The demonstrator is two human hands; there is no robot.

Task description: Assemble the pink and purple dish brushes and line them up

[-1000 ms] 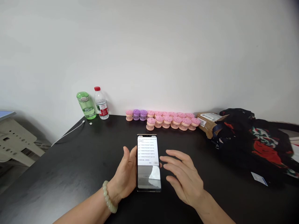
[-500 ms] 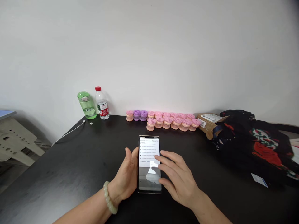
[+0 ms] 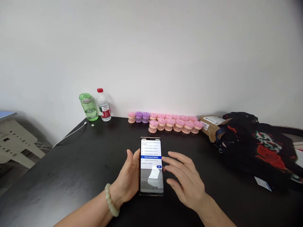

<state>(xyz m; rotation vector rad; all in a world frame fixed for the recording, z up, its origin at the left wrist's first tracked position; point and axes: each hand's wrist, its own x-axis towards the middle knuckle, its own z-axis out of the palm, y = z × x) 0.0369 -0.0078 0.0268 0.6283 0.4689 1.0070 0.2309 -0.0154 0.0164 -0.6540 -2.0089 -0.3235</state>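
A smartphone (image 3: 151,184) with a lit screen stands out in front of me, its long side pointing away from me. My left hand (image 3: 129,176), with a pale beaded bracelet (image 3: 110,200) at the wrist, grips the phone along its left edge. On the screen is a list of number lines, one of them highlighted in blue. Just right of the phone hovers my right hand (image 3: 186,179), fingers spread and holding nothing. Its fingertips are close to the phone's right edge.
Along the wall stand several pink scalp brushes (image 3: 178,124) and two purple ones (image 3: 142,117). A green bottle (image 3: 88,107) and a red-capped water bottle (image 3: 103,105) are at the back left, near a white cable (image 3: 71,134). A cardboard box (image 3: 211,127) and black printed fabric (image 3: 258,151) lie right.
My right hand has drawn slightly right, away from the screen. One list line is now highlighted in blue, and a blue button shows below it. The left hand keeps its grip.
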